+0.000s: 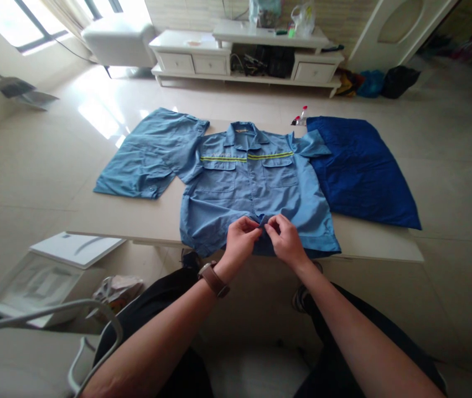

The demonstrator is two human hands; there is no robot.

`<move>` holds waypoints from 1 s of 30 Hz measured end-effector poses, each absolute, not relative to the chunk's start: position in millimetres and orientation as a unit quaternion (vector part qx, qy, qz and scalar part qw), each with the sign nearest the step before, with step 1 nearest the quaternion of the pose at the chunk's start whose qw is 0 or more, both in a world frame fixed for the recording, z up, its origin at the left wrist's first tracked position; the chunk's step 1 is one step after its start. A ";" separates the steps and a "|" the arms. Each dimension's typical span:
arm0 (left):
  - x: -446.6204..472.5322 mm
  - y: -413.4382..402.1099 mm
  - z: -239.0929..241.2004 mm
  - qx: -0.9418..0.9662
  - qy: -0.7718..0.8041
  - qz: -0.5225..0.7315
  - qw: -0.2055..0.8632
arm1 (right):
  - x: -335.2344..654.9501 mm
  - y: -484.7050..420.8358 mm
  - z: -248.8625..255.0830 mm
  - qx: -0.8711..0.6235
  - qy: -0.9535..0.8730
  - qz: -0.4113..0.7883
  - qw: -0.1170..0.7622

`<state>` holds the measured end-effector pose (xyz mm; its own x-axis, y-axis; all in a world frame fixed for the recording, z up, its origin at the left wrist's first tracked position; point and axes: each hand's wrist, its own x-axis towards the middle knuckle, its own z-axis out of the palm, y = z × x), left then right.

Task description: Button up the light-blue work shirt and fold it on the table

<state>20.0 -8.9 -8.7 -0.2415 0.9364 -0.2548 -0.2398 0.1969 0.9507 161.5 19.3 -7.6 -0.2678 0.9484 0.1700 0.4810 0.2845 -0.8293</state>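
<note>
A light blue work shirt [223, 202] with a collar, two chest pockets and yellow stripes lies spread face up on the table. My left hand [242, 235] pinches the edge of its front opening near the hem. Just across from it, my right hand [283, 235] pinches the same part of the front, fingertips almost touching the left ones. A small fold of the cloth rises between the two hands. Any button there is too small or hidden to make out. One sleeve is folded in toward the dark blue cloth.
Folded light blue clothing [144, 155] lies at the table's left, and a folded dark blue garment [360, 171] at its right. Small bottles with red caps [303, 116] stand behind. The pale table's [377, 237] front edge is close to my knees. A white box [65, 265] sits lower left.
</note>
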 end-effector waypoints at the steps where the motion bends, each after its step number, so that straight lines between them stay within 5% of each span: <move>1: 20.0 -8.6 -7.2 0.308 0.561 0.551 0.536 | 161.6 19.9 -7.0 -0.501 -0.708 0.352 0.352; 15: 18.6 -9.2 -10.4 0.324 0.608 0.490 0.534 | 163.1 27.2 -23.7 -0.532 -0.563 0.549 0.316; 21: 29.5 -18.8 -8.2 0.115 0.578 0.488 0.644 | 167.8 31.9 -17.5 -0.532 -0.583 0.540 0.294; 25: 31.6 -17.0 -10.0 -0.027 0.529 0.512 0.676 | 174.5 32.5 -10.6 -0.500 -0.652 0.520 0.232; 30: 38.6 -8.7 -28.1 -0.117 0.575 0.557 0.588 | 176.8 29.4 -10.6 -0.486 -0.708 0.500 0.110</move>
<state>38.6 -8.7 -28.1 -0.2818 0.5192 -0.8068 -0.7892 0.3527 0.5027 176.8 29.4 -10.6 -0.5030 0.7983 -0.3310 0.5785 0.0265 -0.8152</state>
